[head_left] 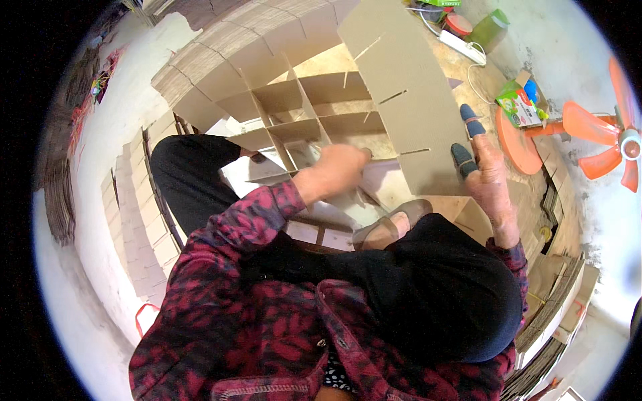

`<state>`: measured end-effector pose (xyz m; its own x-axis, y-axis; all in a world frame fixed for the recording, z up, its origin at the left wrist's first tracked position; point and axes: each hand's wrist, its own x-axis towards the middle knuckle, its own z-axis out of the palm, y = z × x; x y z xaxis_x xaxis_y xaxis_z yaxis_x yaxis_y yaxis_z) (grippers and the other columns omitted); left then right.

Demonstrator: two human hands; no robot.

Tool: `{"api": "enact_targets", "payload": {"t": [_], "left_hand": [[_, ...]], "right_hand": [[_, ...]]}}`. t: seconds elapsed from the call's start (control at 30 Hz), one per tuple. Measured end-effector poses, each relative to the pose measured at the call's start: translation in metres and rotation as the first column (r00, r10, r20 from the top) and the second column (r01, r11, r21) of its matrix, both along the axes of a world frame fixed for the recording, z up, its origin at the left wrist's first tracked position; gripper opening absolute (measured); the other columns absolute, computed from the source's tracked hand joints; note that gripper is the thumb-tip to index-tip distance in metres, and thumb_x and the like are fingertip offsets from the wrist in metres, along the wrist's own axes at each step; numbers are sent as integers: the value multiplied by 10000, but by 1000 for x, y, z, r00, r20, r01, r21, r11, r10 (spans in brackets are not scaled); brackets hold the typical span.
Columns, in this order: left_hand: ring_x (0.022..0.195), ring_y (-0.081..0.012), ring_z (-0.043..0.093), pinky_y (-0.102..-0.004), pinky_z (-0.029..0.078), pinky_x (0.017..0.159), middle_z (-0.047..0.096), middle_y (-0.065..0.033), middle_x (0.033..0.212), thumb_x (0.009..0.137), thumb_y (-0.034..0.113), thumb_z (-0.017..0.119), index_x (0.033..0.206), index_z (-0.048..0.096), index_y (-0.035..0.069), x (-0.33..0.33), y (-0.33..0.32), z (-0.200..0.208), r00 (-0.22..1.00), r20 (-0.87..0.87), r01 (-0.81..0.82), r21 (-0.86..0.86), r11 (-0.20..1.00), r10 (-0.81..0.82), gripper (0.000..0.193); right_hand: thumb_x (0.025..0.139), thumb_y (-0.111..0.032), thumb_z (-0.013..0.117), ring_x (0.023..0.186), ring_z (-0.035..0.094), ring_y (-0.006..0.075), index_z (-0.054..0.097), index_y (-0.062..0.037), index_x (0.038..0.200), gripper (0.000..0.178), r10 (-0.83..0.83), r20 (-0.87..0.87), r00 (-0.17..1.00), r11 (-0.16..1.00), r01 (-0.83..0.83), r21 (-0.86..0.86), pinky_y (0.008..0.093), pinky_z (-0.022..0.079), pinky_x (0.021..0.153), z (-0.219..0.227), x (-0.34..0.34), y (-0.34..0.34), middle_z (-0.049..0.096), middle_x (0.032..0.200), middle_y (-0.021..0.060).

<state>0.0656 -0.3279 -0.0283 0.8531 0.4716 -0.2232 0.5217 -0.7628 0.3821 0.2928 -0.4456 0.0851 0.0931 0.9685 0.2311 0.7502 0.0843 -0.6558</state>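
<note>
A cardboard divider grid (314, 107) of interlocked strips stands between my knees. Along its right side a wide cardboard sheet (401, 87) with cut slots slants upward. My left hand (338, 170) is over the near edge of the grid; its fingers are smeared by motion, so I cannot see whether they hold anything. Just beyond the sheet's right edge is my right hand (491, 167), open, its fingers apart, two of them in dark finger covers. Whether those fingertips touch the sheet I cannot tell.
Stacked cardboard strips (200, 67) lie at the far left, with more stacks (150, 194) beside my left knee. An orange fan (602, 140) stands at right, near a white power strip (461, 48), a green jar (488, 30) and a green-and-white packet (520, 105).
</note>
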Motion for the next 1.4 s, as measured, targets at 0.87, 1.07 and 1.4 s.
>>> {"api": "enact_targets", "payload": {"t": [0.87,1.07,1.4], "left_hand": [[795,-390,643,-496,505,662,647,-197,786,670,87,632,887,570,38,-8,-3,-8,993,117,26,-27,999,-22,231],[842,-382,628,-482,500,710,630,-181,865,652,46,601,875,582,46,-31,18,-2,985,169,-50,127,991,28,224],[823,-405,609,-499,478,703,613,-191,823,686,40,569,820,520,34,6,11,-9,985,122,108,98,989,-119,143]], "right_hand": [[722,-38,580,826,615,426,571,-49,931,210,177,326,929,876,2,-483,496,495,679,-81,-55,10,633,857,243],[781,-131,688,990,597,365,513,-41,1268,525,-560,60,826,802,559,-210,403,473,817,-96,-27,-75,628,1008,235],[694,-44,724,1260,438,361,481,-8,1267,623,-699,679,225,338,940,37,476,374,986,-131,16,-236,449,1348,229]]}}
